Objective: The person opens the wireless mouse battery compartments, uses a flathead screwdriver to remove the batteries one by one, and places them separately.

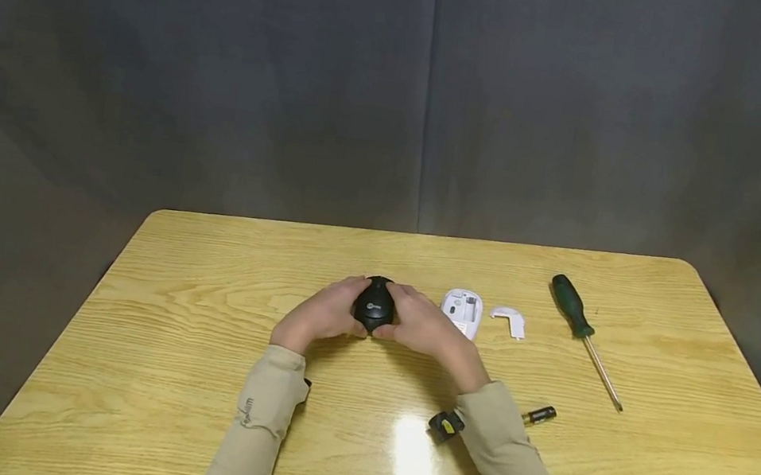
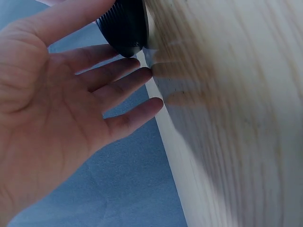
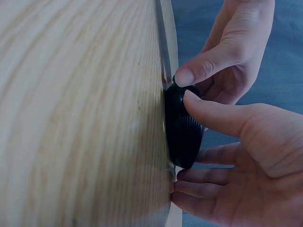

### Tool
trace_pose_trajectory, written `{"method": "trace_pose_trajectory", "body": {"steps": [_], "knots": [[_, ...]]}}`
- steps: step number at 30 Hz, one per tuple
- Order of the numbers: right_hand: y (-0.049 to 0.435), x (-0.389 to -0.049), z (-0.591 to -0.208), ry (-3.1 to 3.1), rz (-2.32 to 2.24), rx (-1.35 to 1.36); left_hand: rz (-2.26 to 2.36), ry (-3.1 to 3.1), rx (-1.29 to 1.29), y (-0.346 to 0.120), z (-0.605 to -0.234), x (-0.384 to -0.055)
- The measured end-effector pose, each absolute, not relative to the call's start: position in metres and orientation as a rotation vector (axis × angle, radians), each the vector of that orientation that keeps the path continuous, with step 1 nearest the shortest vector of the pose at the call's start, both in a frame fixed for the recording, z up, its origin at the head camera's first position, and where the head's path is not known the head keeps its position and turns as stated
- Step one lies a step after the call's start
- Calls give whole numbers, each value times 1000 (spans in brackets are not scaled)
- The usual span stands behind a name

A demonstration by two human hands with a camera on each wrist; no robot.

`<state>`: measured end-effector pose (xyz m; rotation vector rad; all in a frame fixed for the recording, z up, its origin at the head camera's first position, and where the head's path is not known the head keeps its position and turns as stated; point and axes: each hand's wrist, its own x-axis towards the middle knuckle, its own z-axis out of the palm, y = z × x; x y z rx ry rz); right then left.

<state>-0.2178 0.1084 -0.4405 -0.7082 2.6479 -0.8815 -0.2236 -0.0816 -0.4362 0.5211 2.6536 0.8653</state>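
Note:
A black computer mouse (image 1: pixel 375 306) rests on the wooden table between both hands, its logo facing up. From one side my left hand (image 1: pixel 329 314) holds it between thumb and index finger; the other fingers spread out along the table in the left wrist view. Opposite, my right hand (image 1: pixel 425 327) holds the mouse the same way. The right wrist view shows both thumbs at the near end of the mouse (image 3: pixel 183 130), on its ribbed side. Just right of my right hand lies a white mouse (image 1: pixel 464 306), underside up with its battery compartment uncovered.
A white battery cover (image 1: pixel 510 320) lies beside the white mouse. Farther right is a screwdriver (image 1: pixel 572 307) with a dark green handle. A small black cylinder (image 1: pixel 541 415) is partly hidden by the right sleeve (image 1: pixel 505 439). Dark cloth (image 1: pixel 298 98) hangs behind the table (image 1: pixel 183 308).

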Motion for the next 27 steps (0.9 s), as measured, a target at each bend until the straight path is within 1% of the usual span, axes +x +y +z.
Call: {"method": "trace_pose_trajectory", "body": {"steps": [10, 27], "knots": [[106, -219, -441, 2677, -850, -751, 846, 2637, 485, -86, -436, -224], [107, -219, -445, 2688, -820, -732, 800, 2648, 529, -85, -437, -224]]}}
